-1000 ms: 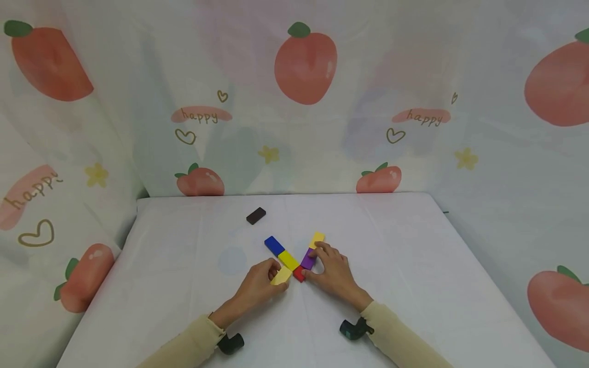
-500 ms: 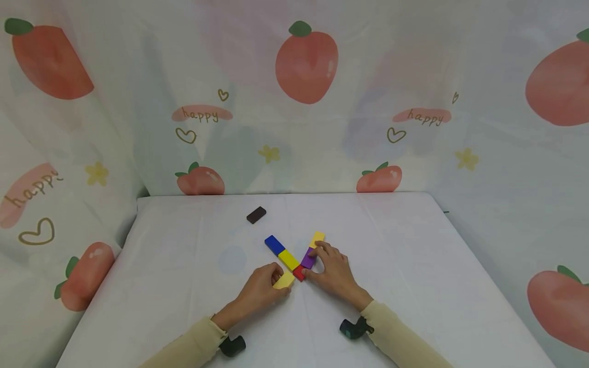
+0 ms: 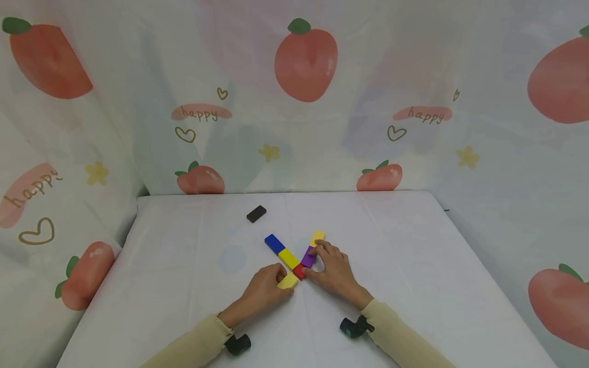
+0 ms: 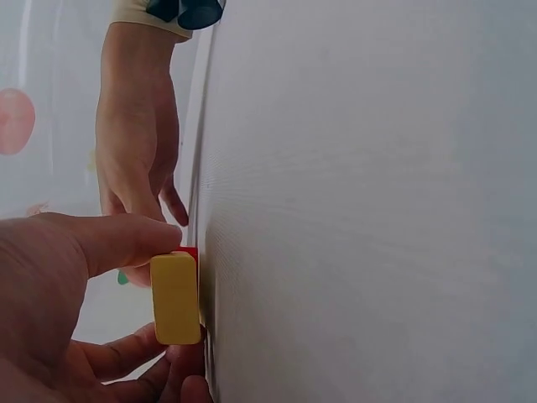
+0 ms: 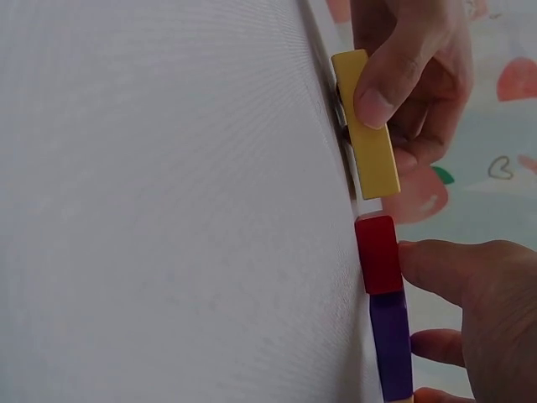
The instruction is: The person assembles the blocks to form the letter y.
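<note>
My left hand [image 3: 264, 287] pinches a pale yellow block [image 3: 288, 281] between thumb and fingers, near the red block [image 3: 299, 271]. In the right wrist view a gap separates the pale yellow block [image 5: 377, 164] from the red block [image 5: 377, 254]. My right hand [image 3: 338, 269] rests on the row: its thumb touches the red block, and other fingers touch the purple block [image 3: 307, 257] and reach the light yellow block [image 3: 318, 237] beyond it. A bright yellow block [image 3: 289, 259] and a blue block [image 3: 274, 244] run from the red one toward the upper left.
A dark brown block [image 3: 256, 213] lies alone toward the back of the white-covered table [image 3: 184, 225]. Fruit-printed cloth [image 3: 294, 143] hangs behind and along the sides. A small black camera [image 3: 238, 344] sits on the left wrist, another camera [image 3: 353, 327] on the right.
My left hand has moved slightly to the right with the pale yellow block, turning it a little and bringing it below the red block. The right hand stays in place.
</note>
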